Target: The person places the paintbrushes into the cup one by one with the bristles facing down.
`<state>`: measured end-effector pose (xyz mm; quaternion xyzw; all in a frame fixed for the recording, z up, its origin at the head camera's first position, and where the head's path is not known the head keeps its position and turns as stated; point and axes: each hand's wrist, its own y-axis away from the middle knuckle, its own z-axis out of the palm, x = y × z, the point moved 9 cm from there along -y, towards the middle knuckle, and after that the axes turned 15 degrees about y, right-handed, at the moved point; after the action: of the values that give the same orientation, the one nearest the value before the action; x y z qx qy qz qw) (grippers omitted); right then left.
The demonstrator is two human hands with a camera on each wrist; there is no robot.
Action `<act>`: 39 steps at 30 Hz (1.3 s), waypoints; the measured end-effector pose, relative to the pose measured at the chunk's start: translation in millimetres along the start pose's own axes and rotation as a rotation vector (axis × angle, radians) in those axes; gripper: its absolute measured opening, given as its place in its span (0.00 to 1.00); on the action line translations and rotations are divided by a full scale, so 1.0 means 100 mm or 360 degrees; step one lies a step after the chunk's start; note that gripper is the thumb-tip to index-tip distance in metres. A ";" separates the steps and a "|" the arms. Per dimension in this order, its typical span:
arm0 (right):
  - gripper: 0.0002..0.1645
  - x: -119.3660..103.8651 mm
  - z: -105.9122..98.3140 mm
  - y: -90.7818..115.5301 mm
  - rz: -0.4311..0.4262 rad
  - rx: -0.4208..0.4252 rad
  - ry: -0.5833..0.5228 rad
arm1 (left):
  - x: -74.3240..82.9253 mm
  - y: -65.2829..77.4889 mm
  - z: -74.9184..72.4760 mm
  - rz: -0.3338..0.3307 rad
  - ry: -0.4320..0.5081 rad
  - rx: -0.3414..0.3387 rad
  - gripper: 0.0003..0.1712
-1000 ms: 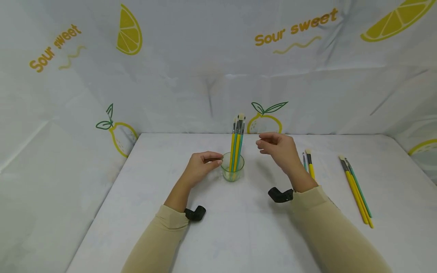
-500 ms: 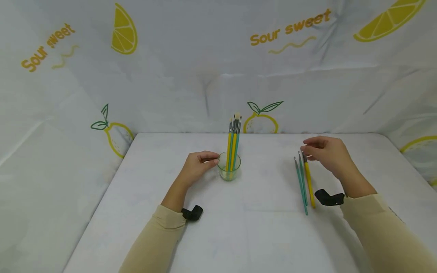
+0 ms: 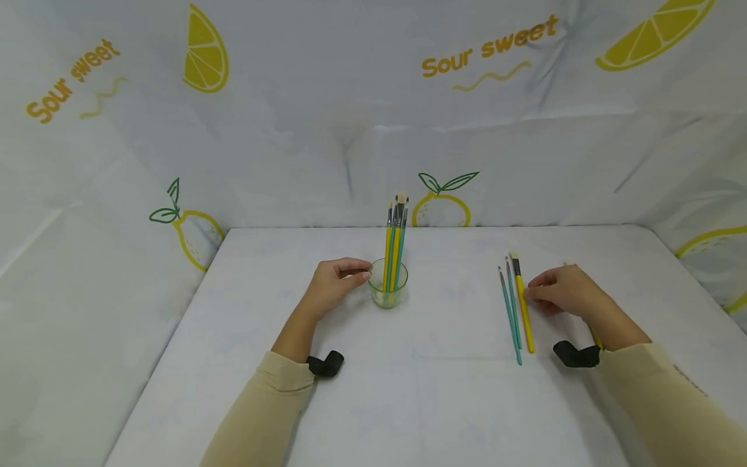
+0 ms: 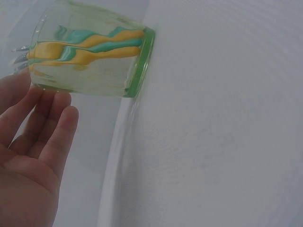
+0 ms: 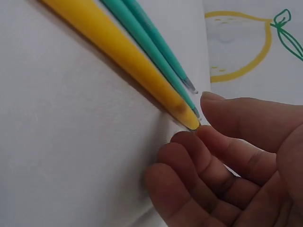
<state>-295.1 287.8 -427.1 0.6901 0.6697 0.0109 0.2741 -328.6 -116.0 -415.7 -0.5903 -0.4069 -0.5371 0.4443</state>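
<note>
In the head view a clear glass (image 3: 388,299) holds several upright paintbrushes (image 3: 395,250) with yellow and teal handles. My left hand (image 3: 334,284) has its fingertips and thumb tip at the glass's left rim, fingers relaxed. The left wrist view shows those fingers (image 4: 68,118) against the outside of the glass (image 4: 109,78). My right hand (image 3: 566,292) is just right of a yellow paintbrush (image 3: 525,311) lying on the table. In the right wrist view the thumb and fingers are apart, with fingertips right at the front end of the yellow paintbrush (image 5: 128,59).
Two teal paintbrushes (image 3: 509,311) lie on the white table (image 3: 443,389), left of the yellow one. Part of another yellow-handled brush (image 3: 595,337) shows behind my right wrist. A white sheet (image 3: 303,149) with lemon prints hangs behind the table.
My right hand has moved right from near the glass, passed over the lying brushes, then come lower beside the yellow one. My left hand stays at the glass. The whole view has shifted slightly.
</note>
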 end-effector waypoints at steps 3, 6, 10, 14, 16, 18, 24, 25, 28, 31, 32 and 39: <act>0.27 0.01 0.06 -0.02 -0.0002 -0.0025 0.0000 | 0.00 0.00 0.00 0.0000 0.0004 0.0000 0.13; 0.28 0.02 0.09 -0.04 0.0020 -0.0025 0.0006 | -0.01 0.00 0.00 -0.0003 0.0006 -0.0001 0.14; 0.34 0.04 0.10 -0.06 0.0076 -0.0018 0.0054 | -0.01 0.00 0.00 -0.0019 -0.0004 0.0009 0.14; 0.34 0.04 0.10 -0.07 0.0111 -0.0017 0.0076 | -0.01 0.00 0.00 -0.0038 0.0004 0.0009 0.14; 0.32 0.04 0.10 -0.07 0.0106 -0.0015 0.0072 | -0.02 -0.01 0.00 -0.0045 0.0009 0.0006 0.15; 0.30 0.03 0.10 -0.09 0.0106 -0.0011 0.0056 | -0.02 -0.01 0.00 -0.0044 0.0008 -0.0002 0.16; 0.25 0.02 0.10 -0.12 0.0104 -0.0013 0.0026 | -0.02 0.00 -0.01 -0.0047 -0.0010 0.0003 0.17; 0.24 0.02 0.10 -0.13 0.0107 -0.0013 0.0027 | -0.01 0.01 -0.01 -0.0049 -0.0013 0.0007 0.16; 0.22 0.03 0.11 -0.14 0.0125 -0.0012 0.0031 | -0.01 0.02 -0.01 -0.0057 -0.0009 0.0016 0.16; 0.23 0.04 0.10 -0.13 0.0143 -0.0012 0.0027 | -0.02 0.01 -0.01 -0.0059 -0.0001 0.0021 0.15; 0.24 0.05 0.10 -0.13 0.0146 -0.0013 0.0018 | -0.02 0.01 -0.01 -0.0060 0.0000 0.0023 0.15; 0.26 -0.01 0.00 -0.08 0.0120 0.0009 -0.0077 | -0.01 0.01 -0.01 -0.0041 -0.0012 0.0019 0.13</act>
<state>-302.9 286.7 -429.9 0.7156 0.6364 0.0026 0.2878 -327.5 -117.3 -416.7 -0.5844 -0.4193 -0.5382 0.4394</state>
